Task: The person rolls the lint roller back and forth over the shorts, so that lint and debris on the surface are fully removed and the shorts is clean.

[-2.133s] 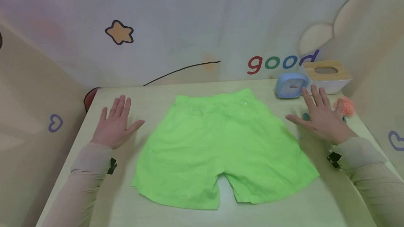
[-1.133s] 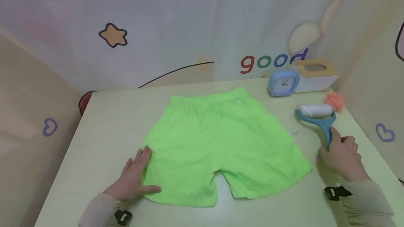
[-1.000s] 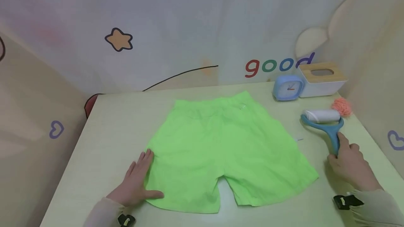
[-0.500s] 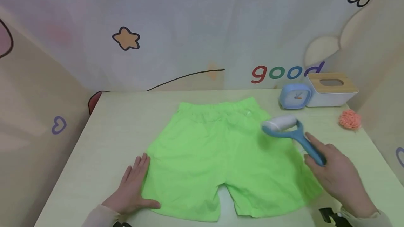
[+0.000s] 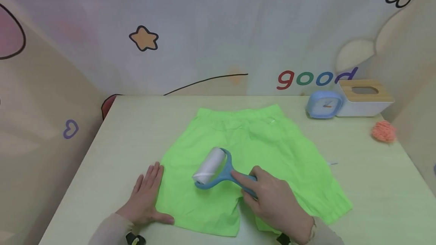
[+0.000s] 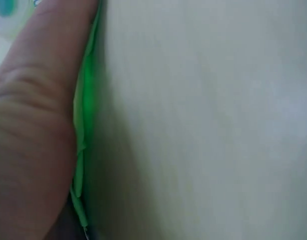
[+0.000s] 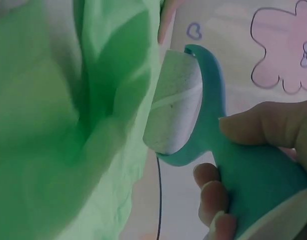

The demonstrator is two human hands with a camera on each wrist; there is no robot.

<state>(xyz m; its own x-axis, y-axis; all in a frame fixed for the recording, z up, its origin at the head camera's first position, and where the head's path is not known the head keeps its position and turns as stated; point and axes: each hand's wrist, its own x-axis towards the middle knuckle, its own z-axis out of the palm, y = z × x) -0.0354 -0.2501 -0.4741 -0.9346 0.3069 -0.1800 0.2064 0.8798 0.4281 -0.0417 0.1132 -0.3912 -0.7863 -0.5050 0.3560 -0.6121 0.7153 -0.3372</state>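
Note:
Bright green shorts (image 5: 259, 143) lie spread flat on the table, waistband toward the wall. My right hand (image 5: 277, 201) grips the blue handle of a lint roller (image 5: 211, 165), index finger along its neck. The white roll is over the left leg of the shorts; in the right wrist view the lint roller (image 7: 176, 102) is close against the green cloth, and whether it touches is hard to tell. My left hand (image 5: 144, 196) rests with straight fingers on the left edge of the shorts, thumb at the hem. In the left wrist view the hand (image 6: 33, 125) covers part of the cloth edge.
At the back right corner stand a blue alarm clock (image 5: 324, 105) and a white tissue box (image 5: 366, 99) with a wooden lid. A coral pompom-like ball (image 5: 384, 131) lies before them. The pale table (image 5: 129, 131) meets a printed backdrop behind.
My right hand took the lint roller by its handle from the table's right side and carried it leftward over the shorts. My left hand came down onto the shorts' left edge and stays there.

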